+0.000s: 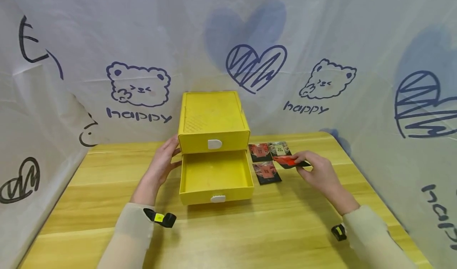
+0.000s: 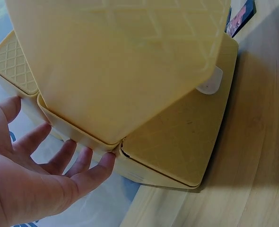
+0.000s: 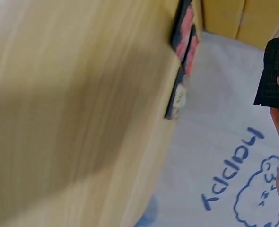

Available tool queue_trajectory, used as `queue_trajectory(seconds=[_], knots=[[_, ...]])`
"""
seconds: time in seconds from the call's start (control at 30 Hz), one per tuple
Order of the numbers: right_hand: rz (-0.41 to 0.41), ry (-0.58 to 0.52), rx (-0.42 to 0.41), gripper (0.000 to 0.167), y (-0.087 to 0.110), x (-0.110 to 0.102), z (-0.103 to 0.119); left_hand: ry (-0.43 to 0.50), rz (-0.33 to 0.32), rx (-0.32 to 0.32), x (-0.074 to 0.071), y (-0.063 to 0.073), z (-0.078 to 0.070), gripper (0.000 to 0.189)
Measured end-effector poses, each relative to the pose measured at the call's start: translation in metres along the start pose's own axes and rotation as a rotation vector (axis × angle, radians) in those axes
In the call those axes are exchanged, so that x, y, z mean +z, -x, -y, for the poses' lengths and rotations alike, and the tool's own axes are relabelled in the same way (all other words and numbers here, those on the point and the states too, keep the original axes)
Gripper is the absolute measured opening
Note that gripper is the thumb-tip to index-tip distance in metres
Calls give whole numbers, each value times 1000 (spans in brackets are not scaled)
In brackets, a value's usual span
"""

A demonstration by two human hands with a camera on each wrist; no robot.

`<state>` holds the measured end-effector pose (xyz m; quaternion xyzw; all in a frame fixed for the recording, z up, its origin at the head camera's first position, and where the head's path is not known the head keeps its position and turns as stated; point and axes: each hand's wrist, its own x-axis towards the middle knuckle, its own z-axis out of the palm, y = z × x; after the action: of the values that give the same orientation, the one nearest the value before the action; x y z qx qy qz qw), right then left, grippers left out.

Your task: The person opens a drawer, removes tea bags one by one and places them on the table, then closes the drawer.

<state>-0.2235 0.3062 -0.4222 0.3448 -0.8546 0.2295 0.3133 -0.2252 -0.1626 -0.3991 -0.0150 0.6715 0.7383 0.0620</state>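
- Here's my black-and-red sachet [image 1: 285,162], just past three o'clock of the two-drawer yellow cabinet [image 1: 214,114] in the head view, held up off the wood-grain table [image 1: 285,237]!
- Looks light to me, thin and bendy, with a slick, shiny skin; I'd expect it to flex and slide under a loose grip, though hardly to break.
- Best hold, I judge: a flat pinch on the margin, thumb on one face, fingers behind, no hard squeeze on the filled middle.
- And that's the pose: my right hand [image 1: 317,170] pinches its outer end, thumb over the dark printed back in the right wrist view, fingers narrowed on it, forearm angling up toward ten or eleven o'clock.
- Three flat sachets [image 1: 267,173] lie at four o'clock of the cabinet, side by side with it, likely harder to lift, being so thin against the tabletop.
- Over at eight o'clock, my left hand [image 1: 161,162] has its fingers spread, tips against the cabinet's side, gripping nothing, forearm pointing to one o'clock.
- At six o'clock the lower drawer [image 1: 216,173] stands pulled out, its inside bare; the upper drawer [image 1: 194,143] sits closed above.
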Motion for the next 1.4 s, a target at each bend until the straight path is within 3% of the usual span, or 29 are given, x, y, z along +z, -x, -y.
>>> queue_trajectory(seconds=[0.3, 0.57, 0.97, 1.13, 1.4], knots=[[58, 31, 89, 36, 8, 4, -15, 5, 9, 12, 0, -1, -2, 63], [221, 57, 235, 26, 14, 10, -29, 6, 8, 5, 0, -1, 0, 64], [453, 48, 388, 18, 21, 23, -50, 8, 21, 1, 0, -1, -2, 64], [520, 54, 369, 30, 26, 26, -53, 7, 22, -1, 1, -2, -1, 62], [622, 100, 201, 61, 28, 30, -51, 17, 21, -2, -1, -1, -1, 61]])
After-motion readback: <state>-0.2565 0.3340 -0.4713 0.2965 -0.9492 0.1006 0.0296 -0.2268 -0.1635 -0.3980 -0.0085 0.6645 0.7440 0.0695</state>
